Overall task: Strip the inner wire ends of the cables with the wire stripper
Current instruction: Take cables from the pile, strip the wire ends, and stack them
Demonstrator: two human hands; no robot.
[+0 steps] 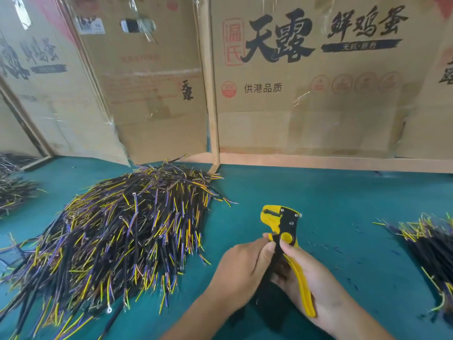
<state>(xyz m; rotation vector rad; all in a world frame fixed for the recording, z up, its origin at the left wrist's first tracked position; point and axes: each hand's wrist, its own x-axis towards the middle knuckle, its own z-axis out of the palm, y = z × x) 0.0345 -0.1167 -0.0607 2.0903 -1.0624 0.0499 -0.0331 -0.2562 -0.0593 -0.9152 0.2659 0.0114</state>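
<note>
Head view: a yellow-and-black wire stripper (284, 231) is held upright above the teal-covered table (331, 197), its jaw end up and tilted towards the left. The right hand (311, 280) is wrapped round the yellow handles, thumb laid against the black body beside the round yellow knob. The left hand (242, 268) is brought in from the left, its fingertips curled and pinched against the stripper's black middle part (whether a cable is caught between them cannot be told, as the dark area below the hands is blurred). A large heap of black cables with yellow and purple inner wires (117, 231) is spread on the table to the left, near the hands. A smaller bundle of similar cables (431, 244) lies at the right edge. Printed cardboard panels (306, 94) are propped up along the table's far side.
</note>
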